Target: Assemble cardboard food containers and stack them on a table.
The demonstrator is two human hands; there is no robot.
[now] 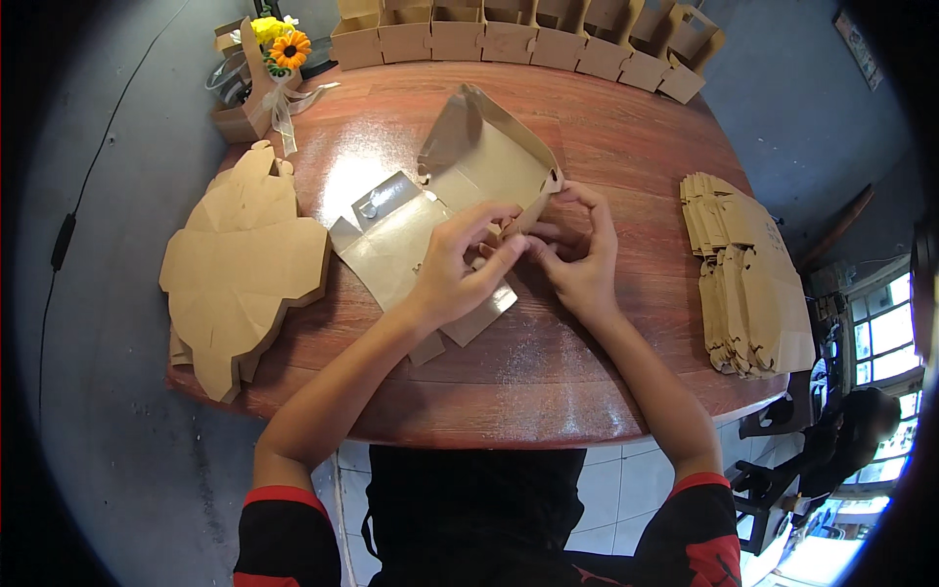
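A partly folded cardboard box (494,157) lies in the middle of the table, with its back and right walls raised. Its flatter part (391,245), lit by a glossy shine, spreads toward the near left. Both my hands work at the near right corner of the box. My left hand (462,259) has thumb and fingers closed on the near edge flap. Opposite it, my right hand (585,256) pinches the same flap with its thumb, while its index finger touches the raised right wall. The fold between my fingertips is partly hidden.
A stack of flat cardboard blanks (240,259) lies at the left, another stack (758,279) at the right. Along the far edge stands a row of folded boxes (509,41). At the back left, artificial flowers (289,51) with a ribbon stand by an open cardboard carrier (240,119).
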